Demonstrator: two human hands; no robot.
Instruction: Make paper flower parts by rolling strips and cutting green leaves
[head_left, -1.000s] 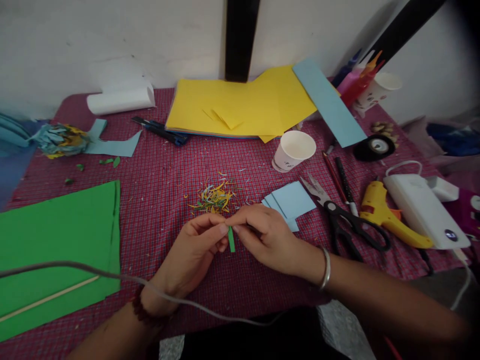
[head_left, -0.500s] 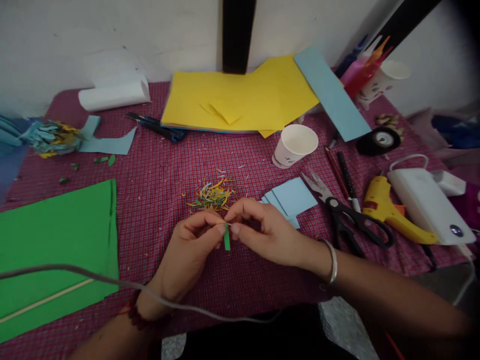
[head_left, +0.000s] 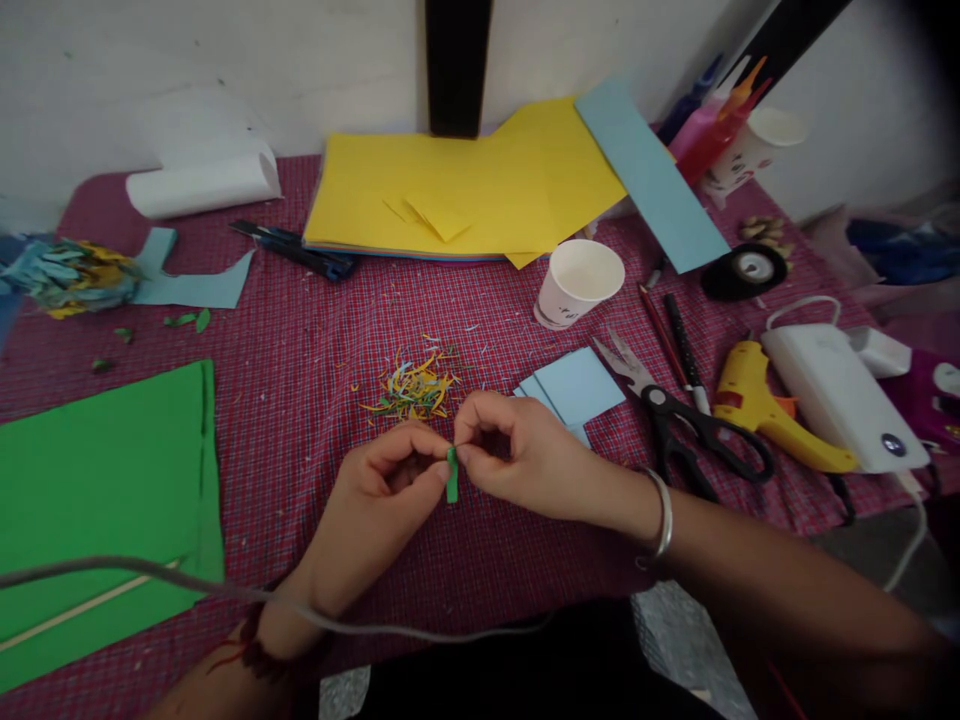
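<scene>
A narrow green paper strip (head_left: pixel 451 478) hangs between my two hands, its lower end free. My left hand (head_left: pixel 390 488) is closed, pinching the strip's left side between thumb and forefinger. My right hand (head_left: pixel 517 458) is closed too, with thumb and forefinger pressed together at the strip's upper end. Whether anything thin is hidden in those right fingertips is too small to tell. Just beyond the hands lies a heap of thin yellow, green and white paper shreds (head_left: pixel 414 385). Light blue paper squares (head_left: pixel 583 385) lie beyond my right hand.
Black-handled scissors (head_left: pixel 694 430), a yellow glue gun (head_left: pixel 772 410) and a white power bank (head_left: pixel 840 395) lie right. A paper cup (head_left: pixel 577 285) stands before yellow sheets (head_left: pixel 480 190). Green sheets (head_left: pixel 105 480) lie left. A grey cable (head_left: pixel 375 622) crosses my left wrist.
My right fingertips have closed in on the top of the green strip; the thin pale piece seen between the hands before no longer shows. The whole view has shifted slightly.
</scene>
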